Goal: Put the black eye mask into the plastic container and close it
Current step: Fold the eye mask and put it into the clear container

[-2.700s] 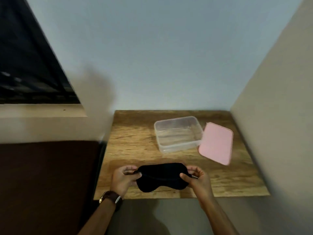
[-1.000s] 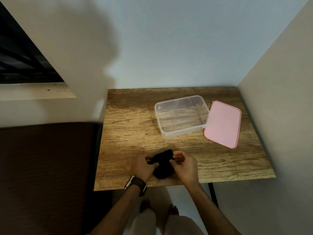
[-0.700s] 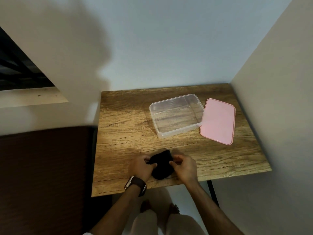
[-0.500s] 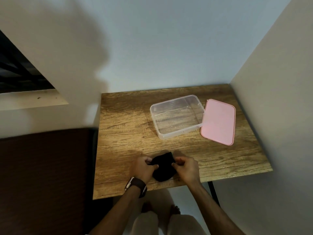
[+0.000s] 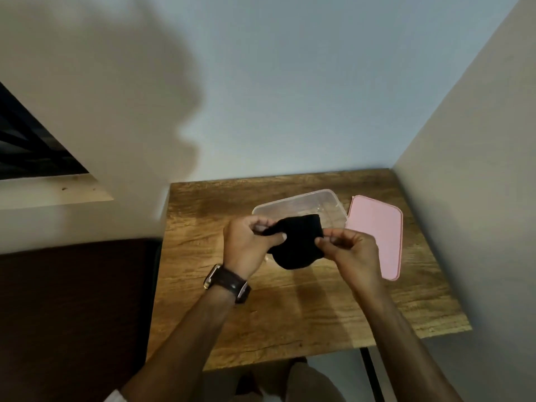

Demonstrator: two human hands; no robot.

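Note:
The black eye mask (image 5: 298,245), folded in half, hangs in the air between both hands. My left hand (image 5: 246,242) pinches its left edge and my right hand (image 5: 348,250) pinches its right edge. Behind the mask, partly hidden by it, stands the clear plastic container (image 5: 307,203), open on the wooden table (image 5: 290,314). The mask is held in front of the container's near side. The pink lid (image 5: 377,236) lies flat to the right of the container.
The table sits in a corner, with a wall close on the right and another behind. A dark brown surface (image 5: 72,314) lies beside the table's left edge. A brown watch (image 5: 227,282) is on my left wrist.
Both hands have lifted the folded mask off the table's front edge and carried it away from me, up to the container. Earlier the mask was spread out, then folded in half.

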